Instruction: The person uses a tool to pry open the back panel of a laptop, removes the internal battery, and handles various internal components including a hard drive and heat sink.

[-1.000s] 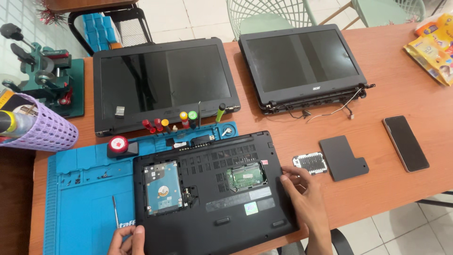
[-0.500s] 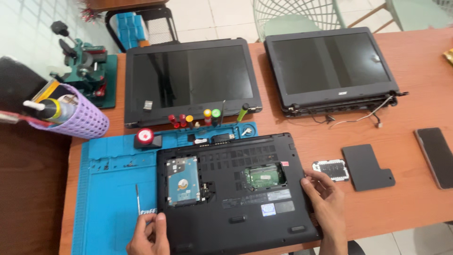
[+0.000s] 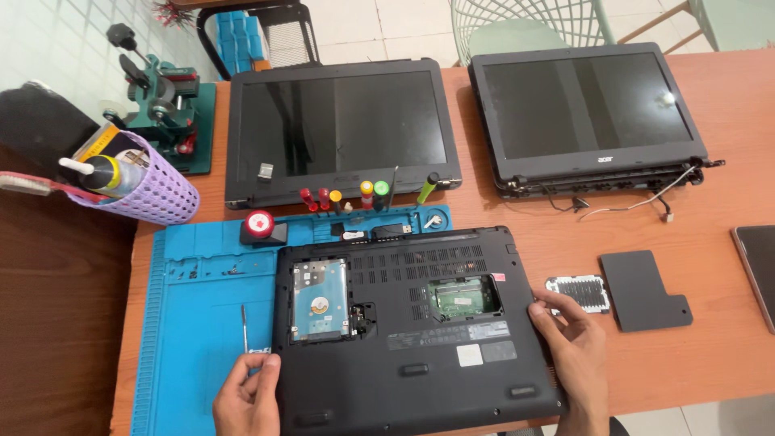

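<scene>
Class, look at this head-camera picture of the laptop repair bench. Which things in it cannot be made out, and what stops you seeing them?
- Head view: the left hand is cut off by the bottom edge, so its grip is unclear.
- Head view: the dark flat device is cut by the right edge.
- Head view: the parts lying on the blue mat are too small to identify.
- Head view: the right hand covers the laptop base at its right edge.

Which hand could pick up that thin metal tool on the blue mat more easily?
Probably the left hand. It rests at the upturned laptop's left edge, just below the thin tool on the blue mat. The right hand is across the laptop, on its right edge.
</scene>
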